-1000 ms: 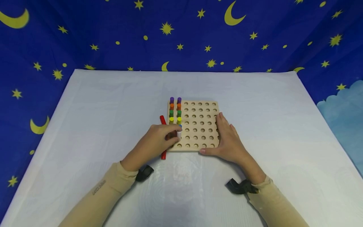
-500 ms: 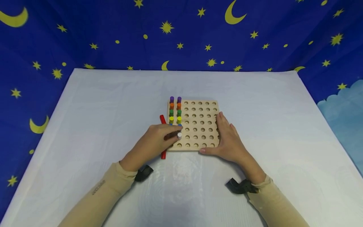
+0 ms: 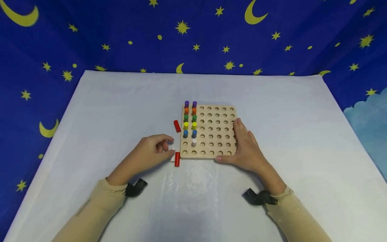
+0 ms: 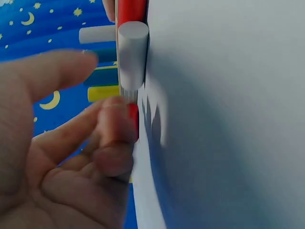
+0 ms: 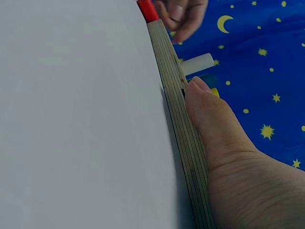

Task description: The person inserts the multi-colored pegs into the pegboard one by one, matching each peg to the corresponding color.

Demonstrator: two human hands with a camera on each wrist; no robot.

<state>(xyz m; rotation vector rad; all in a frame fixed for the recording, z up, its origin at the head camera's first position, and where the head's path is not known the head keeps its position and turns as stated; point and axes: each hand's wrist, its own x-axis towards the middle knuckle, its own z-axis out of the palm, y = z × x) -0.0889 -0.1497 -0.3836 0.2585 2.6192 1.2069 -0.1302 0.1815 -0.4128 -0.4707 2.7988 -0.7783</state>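
Reaching beside the pegboard (image 3: 216, 132), the left hand (image 3: 149, 153) curls loosely around a short white peg (image 4: 132, 57) lying on the table (image 3: 90, 134), fingertips touching it, next to a red peg (image 3: 177, 159); whether it grips cannot be told; the right hand (image 3: 246, 148) lies flat against the board's right edge.
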